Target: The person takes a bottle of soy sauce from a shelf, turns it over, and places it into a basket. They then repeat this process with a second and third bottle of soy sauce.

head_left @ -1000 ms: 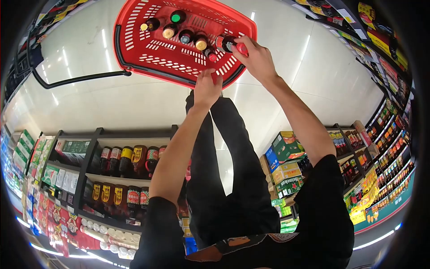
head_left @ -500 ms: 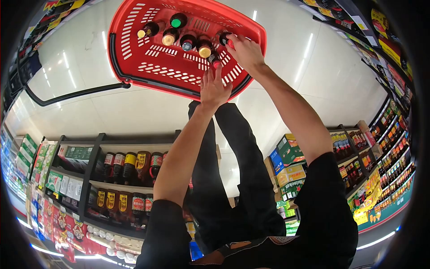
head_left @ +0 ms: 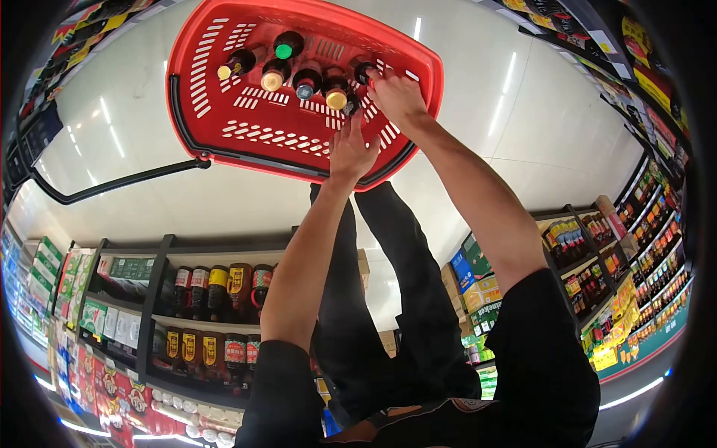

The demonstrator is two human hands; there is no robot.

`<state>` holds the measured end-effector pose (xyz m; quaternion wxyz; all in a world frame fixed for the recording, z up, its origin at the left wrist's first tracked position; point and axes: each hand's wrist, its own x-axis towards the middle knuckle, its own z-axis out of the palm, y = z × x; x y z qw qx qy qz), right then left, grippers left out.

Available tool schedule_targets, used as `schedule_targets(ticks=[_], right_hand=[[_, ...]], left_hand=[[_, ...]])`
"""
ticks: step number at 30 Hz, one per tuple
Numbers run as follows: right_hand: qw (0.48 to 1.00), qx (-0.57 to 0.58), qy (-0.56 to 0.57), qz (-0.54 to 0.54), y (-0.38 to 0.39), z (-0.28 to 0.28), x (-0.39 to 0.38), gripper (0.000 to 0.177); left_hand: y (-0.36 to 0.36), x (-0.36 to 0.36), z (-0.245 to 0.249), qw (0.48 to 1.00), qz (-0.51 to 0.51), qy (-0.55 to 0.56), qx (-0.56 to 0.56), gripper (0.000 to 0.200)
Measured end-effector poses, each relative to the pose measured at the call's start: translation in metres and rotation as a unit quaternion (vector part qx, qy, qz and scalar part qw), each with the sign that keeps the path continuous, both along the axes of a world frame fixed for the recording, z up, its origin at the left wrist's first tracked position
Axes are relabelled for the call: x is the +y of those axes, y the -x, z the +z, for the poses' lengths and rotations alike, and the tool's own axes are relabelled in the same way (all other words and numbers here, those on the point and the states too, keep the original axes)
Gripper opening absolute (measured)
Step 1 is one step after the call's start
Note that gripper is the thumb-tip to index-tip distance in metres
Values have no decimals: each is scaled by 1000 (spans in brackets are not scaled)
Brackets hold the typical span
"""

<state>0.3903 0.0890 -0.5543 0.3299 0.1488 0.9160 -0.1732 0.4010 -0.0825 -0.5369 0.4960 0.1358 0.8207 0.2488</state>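
Observation:
A red shopping basket [head_left: 224,142] holds several dark glass bottles seen from above. My right hand [head_left: 399,97] is closed around the neck of a dark bottle [head_left: 364,71] at the basket's right side; a bit of red cap shows by its fingers. My left hand [head_left: 352,153] reaches over the near rim, fingers stretched and thumb apart. Its fingertips touch the top of another dark bottle [head_left: 349,103], partly hidden. Close by are a gold-capped bottle [head_left: 337,97], a blue-grey-capped bottle [head_left: 305,88], a green-capped bottle [head_left: 284,48] and a yellow-capped bottle [head_left: 226,71].
The basket's long black handle [head_left: 127,183] sticks out to the left. Shelves [head_left: 216,250] with large sauce bottles stand at lower left. Stacked cartons [head_left: 478,287] and bottle racks [head_left: 582,254] line the right. Pale tiled floor [head_left: 493,164] surrounds the basket.
The basket and bottles appear slightly further left and lower. My left fingertips have moved over the red cap visible earlier, hiding it. My right hand stays on its bottle, covering more of its cap.

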Motion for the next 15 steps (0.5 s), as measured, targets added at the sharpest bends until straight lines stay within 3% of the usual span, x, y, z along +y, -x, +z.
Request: schedule_targets(ticks=[9,15], right_hand=[[999,9,-25,20,-4,-15,-2,41],[995,43,-61,60,3,-16,2,37]], left_hand=[[1,-5,-4,1000,3,-11,-24,72],[-3,-7,-12,993,88,-69,-43,66]])
